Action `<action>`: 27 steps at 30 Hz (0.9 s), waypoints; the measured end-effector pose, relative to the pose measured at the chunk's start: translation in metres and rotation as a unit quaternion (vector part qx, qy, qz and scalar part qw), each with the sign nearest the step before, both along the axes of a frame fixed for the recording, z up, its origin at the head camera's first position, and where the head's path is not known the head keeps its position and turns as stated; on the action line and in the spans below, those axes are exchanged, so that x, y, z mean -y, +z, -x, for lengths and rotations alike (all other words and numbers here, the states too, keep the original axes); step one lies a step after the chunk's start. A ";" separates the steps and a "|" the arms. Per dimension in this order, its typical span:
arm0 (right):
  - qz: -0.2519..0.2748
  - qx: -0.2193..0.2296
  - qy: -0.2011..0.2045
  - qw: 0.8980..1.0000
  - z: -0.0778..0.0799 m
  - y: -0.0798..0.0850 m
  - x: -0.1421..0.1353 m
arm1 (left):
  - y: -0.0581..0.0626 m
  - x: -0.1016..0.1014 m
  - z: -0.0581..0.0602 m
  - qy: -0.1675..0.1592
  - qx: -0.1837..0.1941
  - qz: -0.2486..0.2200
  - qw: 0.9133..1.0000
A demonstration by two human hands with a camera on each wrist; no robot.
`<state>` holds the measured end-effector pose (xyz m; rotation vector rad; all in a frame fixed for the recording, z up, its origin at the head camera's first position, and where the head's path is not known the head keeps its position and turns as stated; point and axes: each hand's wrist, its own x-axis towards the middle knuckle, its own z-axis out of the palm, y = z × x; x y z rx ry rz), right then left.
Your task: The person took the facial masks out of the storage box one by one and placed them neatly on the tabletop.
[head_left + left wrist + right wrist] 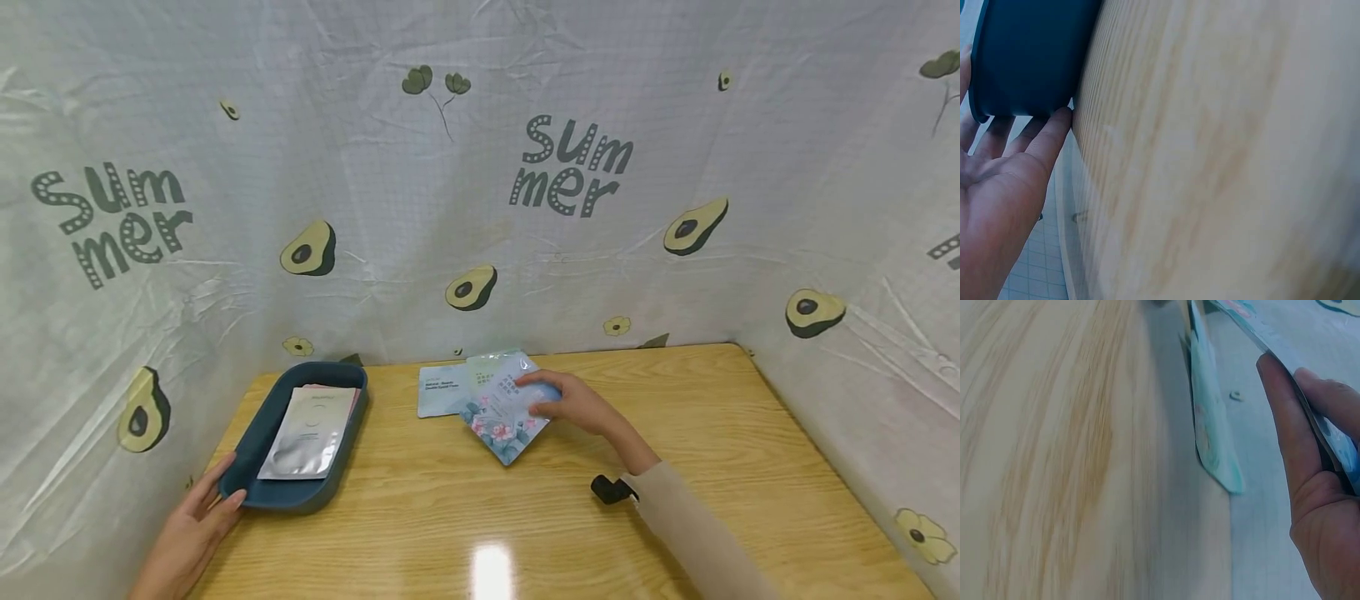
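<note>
My right hand (pixel 573 402) pinches a blue sheet mask packet (pixel 504 417) with pink flowers by its right edge, thumb on one face and fingers on the other. In the right wrist view that packet (pixel 1338 440) is edge-on and tilted, raised off the table. Beneath it in the head view lie a pale green packet (pixel 487 367) and a light blue packet (pixel 438 392) with printed text. My left hand (pixel 197 521) holds the near left corner of a dark blue tray (pixel 352 442), its fingers against the outer wall (pixel 1029 56). Inside the tray is a silvery-white packet (pixel 309 433) over a pinkish one.
The wooden table (pixel 450 500) ends at a hanging cloth (pixel 405 208) printed with avocados, which stands along the back and both sides. A small black device (pixel 611 489) sits at the right sleeve (pixel 690 525).
</note>
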<state>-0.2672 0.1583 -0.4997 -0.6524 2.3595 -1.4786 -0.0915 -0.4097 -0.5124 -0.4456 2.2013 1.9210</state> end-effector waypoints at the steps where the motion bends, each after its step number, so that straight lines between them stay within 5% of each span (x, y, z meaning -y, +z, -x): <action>1: -0.004 -0.002 -0.002 1.000 0.000 0.000 -0.003 | 0.000 0.000 0.000 0.000 -0.001 -0.001 1.000; 15: -0.011 0.012 -0.001 1.000 -0.002 0.003 -0.036 | -0.004 -0.001 -0.003 -0.004 -0.033 -0.030 0.999; 27: -0.071 -0.014 0.028 0.997 0.010 0.014 -0.067 | -0.003 0.000 -0.003 -0.007 -0.031 -0.027 0.999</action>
